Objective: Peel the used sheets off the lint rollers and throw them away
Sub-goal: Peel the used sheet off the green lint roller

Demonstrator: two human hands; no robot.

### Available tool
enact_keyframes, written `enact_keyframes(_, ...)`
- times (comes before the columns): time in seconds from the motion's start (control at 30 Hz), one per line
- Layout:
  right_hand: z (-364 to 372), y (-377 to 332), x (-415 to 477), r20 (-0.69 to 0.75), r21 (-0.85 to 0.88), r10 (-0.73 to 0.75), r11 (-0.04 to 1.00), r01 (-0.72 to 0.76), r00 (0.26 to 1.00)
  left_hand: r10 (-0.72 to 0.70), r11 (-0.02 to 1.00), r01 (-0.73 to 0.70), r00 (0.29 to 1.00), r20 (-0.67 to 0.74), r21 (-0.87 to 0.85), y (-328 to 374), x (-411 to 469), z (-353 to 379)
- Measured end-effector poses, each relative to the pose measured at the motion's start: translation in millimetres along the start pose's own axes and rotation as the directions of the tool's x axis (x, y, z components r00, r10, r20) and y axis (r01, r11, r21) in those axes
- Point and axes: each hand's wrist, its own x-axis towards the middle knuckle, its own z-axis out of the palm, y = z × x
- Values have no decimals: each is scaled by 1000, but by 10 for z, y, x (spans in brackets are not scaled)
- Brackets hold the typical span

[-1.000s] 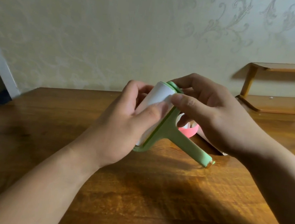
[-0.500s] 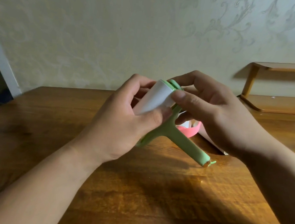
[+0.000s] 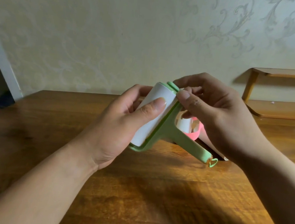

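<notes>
Now the left hand (image 3: 122, 125) wraps the green lint roller (image 3: 153, 118).
The right hand (image 3: 215, 116) pinches its top edge; a sticky sheet might rip if tugged hard.

This is looking like a room in a home. A cream wallpapered wall with a pale embossed floral scroll pattern (image 3: 227, 28) is running behind a glossy brown wooden table (image 3: 151, 196), and a small two-tier honey-coloured wooden shelf (image 3: 282, 108) is standing against that wall at the right.
</notes>
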Motion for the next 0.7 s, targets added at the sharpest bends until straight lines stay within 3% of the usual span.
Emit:
enact_keyframes(0.33,74,2,-28,-69,-131,3,991,-12,998,54,988,-51,998,-20,145,-82,14,57)
enact_keyframes(0.7,87,41,-29,-51,-22,8,1000,-10,999,14,995,-13,1000,-11,99,-49,6,37)
